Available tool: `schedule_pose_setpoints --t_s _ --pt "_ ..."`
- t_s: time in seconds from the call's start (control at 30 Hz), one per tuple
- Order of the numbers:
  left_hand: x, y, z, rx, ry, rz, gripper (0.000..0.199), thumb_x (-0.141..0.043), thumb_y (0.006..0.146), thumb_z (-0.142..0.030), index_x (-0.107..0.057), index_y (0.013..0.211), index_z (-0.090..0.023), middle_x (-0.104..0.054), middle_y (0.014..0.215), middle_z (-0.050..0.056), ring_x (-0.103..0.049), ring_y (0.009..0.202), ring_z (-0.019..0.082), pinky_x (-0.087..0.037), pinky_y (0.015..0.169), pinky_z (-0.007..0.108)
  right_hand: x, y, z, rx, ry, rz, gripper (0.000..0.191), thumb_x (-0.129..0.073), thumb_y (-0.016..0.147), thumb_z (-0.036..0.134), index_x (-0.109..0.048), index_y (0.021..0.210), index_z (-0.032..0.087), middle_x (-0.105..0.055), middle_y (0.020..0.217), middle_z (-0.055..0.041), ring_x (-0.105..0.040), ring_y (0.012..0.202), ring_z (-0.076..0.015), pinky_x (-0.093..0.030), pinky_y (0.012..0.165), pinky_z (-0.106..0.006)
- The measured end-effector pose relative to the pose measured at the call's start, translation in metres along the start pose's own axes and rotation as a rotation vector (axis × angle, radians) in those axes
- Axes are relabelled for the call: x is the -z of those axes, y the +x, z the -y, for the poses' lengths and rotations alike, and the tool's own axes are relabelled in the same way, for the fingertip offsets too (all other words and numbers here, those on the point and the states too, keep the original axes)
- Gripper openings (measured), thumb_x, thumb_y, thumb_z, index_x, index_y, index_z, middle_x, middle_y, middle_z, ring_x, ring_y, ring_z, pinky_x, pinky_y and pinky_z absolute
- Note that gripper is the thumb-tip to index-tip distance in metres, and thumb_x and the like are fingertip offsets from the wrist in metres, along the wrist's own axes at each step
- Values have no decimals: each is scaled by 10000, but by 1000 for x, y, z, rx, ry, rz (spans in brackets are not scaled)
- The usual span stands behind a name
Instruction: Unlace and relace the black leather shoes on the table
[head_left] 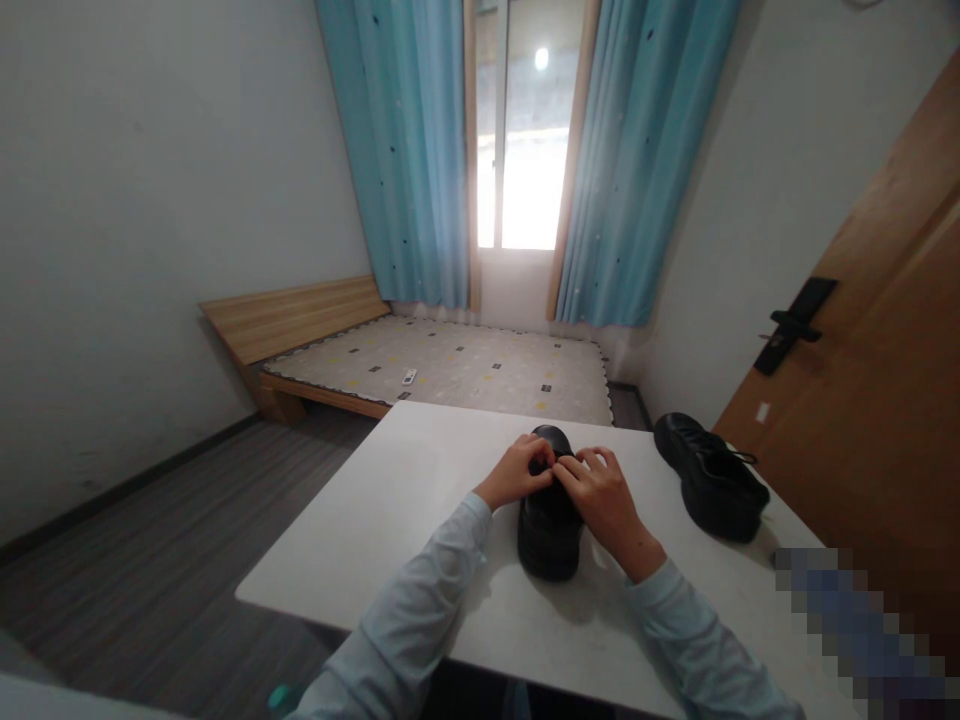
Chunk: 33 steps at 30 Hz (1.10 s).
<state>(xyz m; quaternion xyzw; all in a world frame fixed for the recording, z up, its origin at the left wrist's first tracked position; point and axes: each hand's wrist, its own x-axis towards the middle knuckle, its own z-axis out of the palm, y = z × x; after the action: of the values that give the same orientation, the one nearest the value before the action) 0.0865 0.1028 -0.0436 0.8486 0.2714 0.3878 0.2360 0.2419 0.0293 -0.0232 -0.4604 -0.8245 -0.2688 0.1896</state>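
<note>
Fingertips of both my left hand and right hand are pinching closed at the black leather shoe on the white surface.

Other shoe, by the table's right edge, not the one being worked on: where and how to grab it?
I'd take the black shoe by its heel collar, right hand coming from above on the near side. The heel end faces the person and the toe points away, so the open top should let fingers go inside with the thumb outside. Avoid the loose lace.
</note>
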Motion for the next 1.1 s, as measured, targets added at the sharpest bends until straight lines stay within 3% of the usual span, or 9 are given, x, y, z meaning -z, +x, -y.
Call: schedule_pose_setpoints --t_s 0.13,0.43,0.67,0.87,1.1 --pt "1 0 -2 29 2 -6 78 -593 688 -167 -555 755 -169 -524 816 18 -481 841 169 -403 798 290 -11 -2 -5 -74 134 -54 132 -495 872 156 -619 886 201 -665 869 -63 -520 808 -226 -346 761 -380" --pt "4 0 -3 36 -31 -5 90 -592 692 -185 -544 767 -175 -516 831 24 -476 858 183 -402 803 306 -23 -3 -12 -343 757 -129 61 -523 801 186 -567 826 221 -611 809 -30 -529 782 -201 -436 710 -339" --pt "3 0 -4 39 -31 -1 94 -591 684 -169 -546 767 -176 -528 834 27 -475 865 186 -403 804 309 -26 -3 -19 -477 1015 -84 65 -558 761 251 -577 801 204 -629 833 -21 -561 777 -180 -445 723 -339" --pt "3 -1 -4 46 -18 4 92 -582 683 -162 -538 762 -179 -532 835 25 -480 871 184 -404 818 314 -24 -4 -18 -484 995 -107 76 -571 750 242 -586 813 202 -642 834 -25 -568 761 -176 -457 726 -343" --pt "2 -1 -2 45 -7 7 104 -579 681 -168 -530 772 -180 -533 838 22 -479 877 187 -403 820 318 -18 -3 -13 -363 855 -136 193 -552 766 170 -663 909 238 -658 888 -43 -573 822 -201 -476 722 -351"
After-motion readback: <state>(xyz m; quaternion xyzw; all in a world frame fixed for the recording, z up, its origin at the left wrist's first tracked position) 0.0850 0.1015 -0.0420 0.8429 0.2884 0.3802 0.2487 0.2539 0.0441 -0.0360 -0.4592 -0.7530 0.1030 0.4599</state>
